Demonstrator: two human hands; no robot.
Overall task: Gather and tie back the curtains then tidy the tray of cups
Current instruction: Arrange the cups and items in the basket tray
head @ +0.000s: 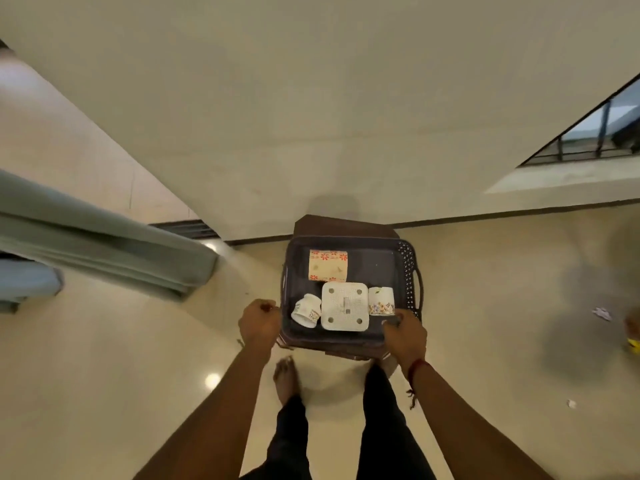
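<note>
A dark plastic tray (377, 268) rests on a small brown stool (343, 225) by the wall. Inside it lie a tall orange-flowered cup (328, 265) on its side, a small white floral cup (306, 311) tipped over at the front left, an upright-looking floral cup (381, 301) at the right, and a white square perforated piece (344, 306) between them. My left hand (259, 322) is closed around the tray's front left edge. My right hand (406, 332) grips the tray's front right rim. Grey-green curtains (104, 244) hang at the left.
A cream wall stands right behind the stool. A window with dark bars (599, 133) is at the upper right. Scraps of paper (602, 313) and a yellow object (633, 342) lie on the shiny floor at the right. My bare feet stand just before the stool.
</note>
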